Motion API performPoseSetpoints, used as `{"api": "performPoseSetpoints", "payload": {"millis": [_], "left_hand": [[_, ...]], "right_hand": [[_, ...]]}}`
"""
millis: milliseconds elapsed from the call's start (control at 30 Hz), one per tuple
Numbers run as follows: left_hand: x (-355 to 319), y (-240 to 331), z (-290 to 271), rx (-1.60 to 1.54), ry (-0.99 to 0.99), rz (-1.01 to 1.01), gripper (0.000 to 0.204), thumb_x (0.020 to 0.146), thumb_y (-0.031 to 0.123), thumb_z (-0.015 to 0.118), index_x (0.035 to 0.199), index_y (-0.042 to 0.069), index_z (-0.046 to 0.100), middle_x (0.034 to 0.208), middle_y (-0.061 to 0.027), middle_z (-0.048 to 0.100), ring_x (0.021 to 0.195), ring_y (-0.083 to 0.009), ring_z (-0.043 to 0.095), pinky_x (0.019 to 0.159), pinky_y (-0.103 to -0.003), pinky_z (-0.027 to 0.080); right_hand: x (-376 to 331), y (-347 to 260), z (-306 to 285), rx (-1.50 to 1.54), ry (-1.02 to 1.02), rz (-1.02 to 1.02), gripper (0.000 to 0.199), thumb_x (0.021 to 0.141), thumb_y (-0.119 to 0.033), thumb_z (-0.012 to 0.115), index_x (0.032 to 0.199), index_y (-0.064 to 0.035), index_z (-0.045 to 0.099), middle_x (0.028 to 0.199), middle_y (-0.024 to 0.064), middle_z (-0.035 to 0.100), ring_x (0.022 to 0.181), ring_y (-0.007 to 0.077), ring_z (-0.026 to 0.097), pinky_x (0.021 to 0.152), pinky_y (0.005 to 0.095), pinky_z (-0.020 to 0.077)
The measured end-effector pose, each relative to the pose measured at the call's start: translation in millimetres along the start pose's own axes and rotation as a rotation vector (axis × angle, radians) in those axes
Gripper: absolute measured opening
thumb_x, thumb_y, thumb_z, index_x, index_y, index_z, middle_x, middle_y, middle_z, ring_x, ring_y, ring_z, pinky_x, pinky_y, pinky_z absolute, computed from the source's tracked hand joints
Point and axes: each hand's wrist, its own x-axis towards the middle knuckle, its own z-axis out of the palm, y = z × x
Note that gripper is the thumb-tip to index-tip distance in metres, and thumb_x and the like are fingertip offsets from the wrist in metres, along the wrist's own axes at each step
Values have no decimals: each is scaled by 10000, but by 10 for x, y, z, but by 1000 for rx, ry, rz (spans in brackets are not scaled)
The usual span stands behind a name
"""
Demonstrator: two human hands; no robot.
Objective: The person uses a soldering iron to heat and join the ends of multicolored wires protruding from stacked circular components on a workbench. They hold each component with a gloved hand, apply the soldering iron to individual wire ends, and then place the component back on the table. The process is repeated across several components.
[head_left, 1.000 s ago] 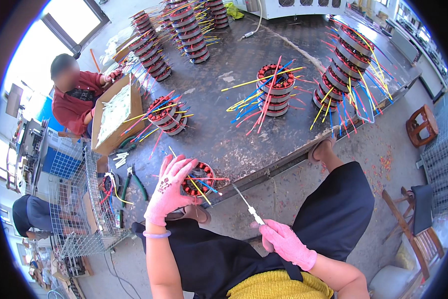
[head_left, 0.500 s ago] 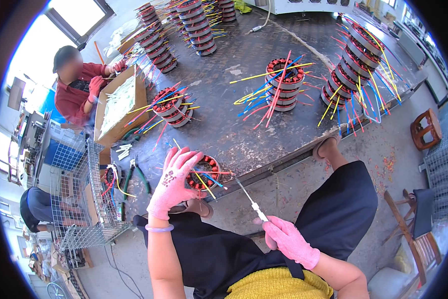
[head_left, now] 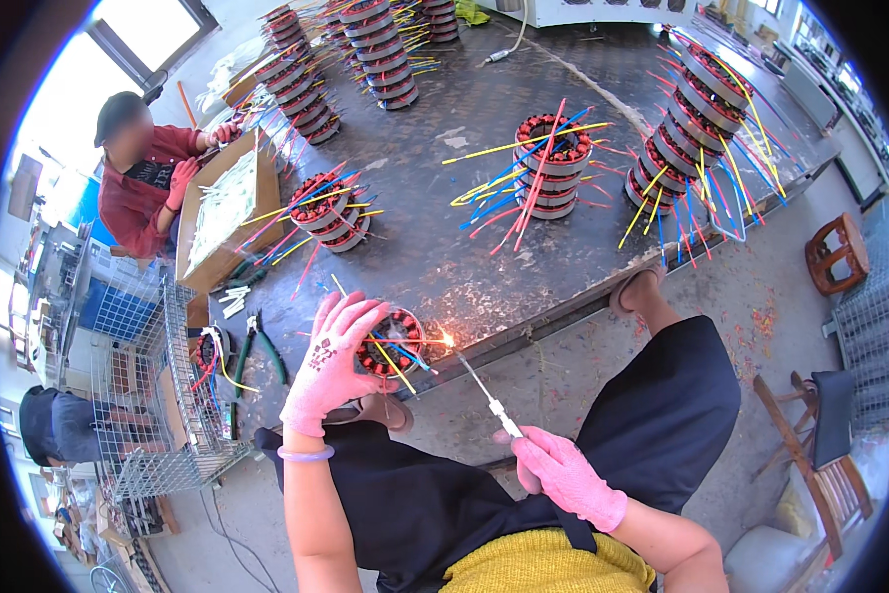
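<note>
The dark metal bench [head_left: 524, 247] fills the upper middle of the view, carrying stacks of motor cores [head_left: 553, 163] with coloured wires sticking out in red, blue and yellow. A flat cardboard box [head_left: 229, 212] lies at its left end, where another person [head_left: 143, 173] in a red top works. A wire basket [head_left: 158, 395] stands left of the bench edge, with green-handled pliers [head_left: 266, 351] beside it. At the near edge sits a single motor core [head_left: 395, 341]. The left hand [head_left: 331, 361], in a pink glove, lies spread over this core, fingers open and pressing on its left side. The right hand [head_left: 563, 474], also gloved in pink, is closed around a thin torch [head_left: 486, 395], whose tip shows a small flame [head_left: 447, 340] at the wire ends on the core's right.
</note>
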Motion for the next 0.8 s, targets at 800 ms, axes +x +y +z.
{"api": "performPoseSetpoints", "payload": {"millis": [800], "left_hand": [[20,3,-11,-9,-1,4,876,515,267,879,1324,129,574,1353,-70,561,1371,-301,416,1207,-486,213]], "right_hand": [[13,47,-41,-97,-14,-37,375,1050,-297,433,1272,-32,578,633,-22,482,571,58,430,539,236,357]]}}
